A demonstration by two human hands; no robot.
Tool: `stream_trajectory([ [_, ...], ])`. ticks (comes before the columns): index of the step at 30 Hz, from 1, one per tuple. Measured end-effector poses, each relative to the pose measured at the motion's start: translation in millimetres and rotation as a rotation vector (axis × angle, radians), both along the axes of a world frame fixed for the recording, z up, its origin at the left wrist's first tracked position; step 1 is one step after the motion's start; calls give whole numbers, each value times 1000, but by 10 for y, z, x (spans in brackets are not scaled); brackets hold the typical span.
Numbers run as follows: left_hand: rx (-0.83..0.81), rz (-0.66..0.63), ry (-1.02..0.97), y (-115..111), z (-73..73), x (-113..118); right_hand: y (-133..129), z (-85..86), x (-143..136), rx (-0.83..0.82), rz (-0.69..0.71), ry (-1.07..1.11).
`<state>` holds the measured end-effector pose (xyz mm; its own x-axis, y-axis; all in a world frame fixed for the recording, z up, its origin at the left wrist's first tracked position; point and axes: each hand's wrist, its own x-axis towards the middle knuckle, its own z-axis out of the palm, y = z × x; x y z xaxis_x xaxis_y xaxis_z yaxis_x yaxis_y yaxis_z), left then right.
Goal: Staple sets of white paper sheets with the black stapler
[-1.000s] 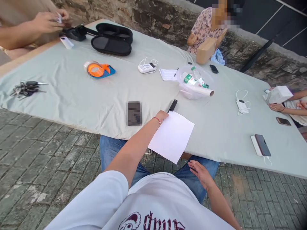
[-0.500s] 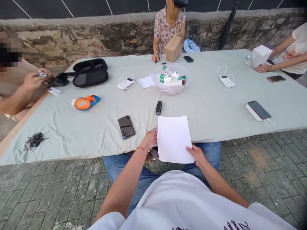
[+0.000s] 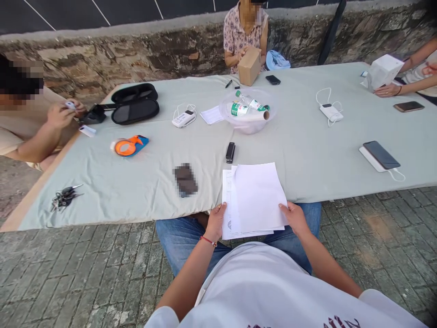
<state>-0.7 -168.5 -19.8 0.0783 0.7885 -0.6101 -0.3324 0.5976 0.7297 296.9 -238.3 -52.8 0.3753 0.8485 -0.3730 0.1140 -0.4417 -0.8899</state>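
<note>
White paper sheets [image 3: 259, 196] lie over one another at the table's near edge, slightly fanned, with printing on the lower sheet's left strip. My left hand [image 3: 216, 221] pinches their left edge, thumb on top. At the right edge my right hand [image 3: 294, 217] grips them, its thumb on the top sheet. Just beyond the sheets lies a black stapler [image 3: 230, 152]. A dark phone [image 3: 185, 180], blurred out, is to the left of the papers.
Around the table [image 3: 307, 159] are an orange tape dispenser [image 3: 128, 146], keys [image 3: 64, 198], an open black case [image 3: 134, 110], a plastic bowl [image 3: 247, 126] with bottles, and a phone on a white power bank [image 3: 380, 155]. Three people sit around it, one behind a cardboard box [image 3: 249, 67].
The sheets have spread apart, so a printed lower sheet shows at the left. My left hand now grips their edge. The person across has moved a hand onto the cardboard box.
</note>
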Motion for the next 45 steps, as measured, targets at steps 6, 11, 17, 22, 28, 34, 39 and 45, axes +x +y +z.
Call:
stream_trajectory([
  [6, -15, 27, -58, -9, 18, -68, 79, 152, 528, 43, -363, 269],
  [11, -18, -13, -52, -4, 5, -58, 73, 285, 806, 0, -446, 495],
  [17, -23, 111, 54, 97, 19, 32, 75, 303, 639, -97, -268, 606],
  [22, 3, 132, 140, 195, 116, 113, 35, 172, 361, -165, -159, 592],
  [28, -41, 107, 123, 204, 87, 115, -39, 75, 56, -138, -198, 607],
  [34, -10, 92, -24, 162, 43, 92, -25, 78, -163, -99, -165, 673],
  [39, 38, 62, -112, 101, 68, 88, 18, 22, -145, -100, -230, 635],
  [45, 155, 86, -13, 41, 70, 124, 31, 48, -51, -78, -258, 585],
])
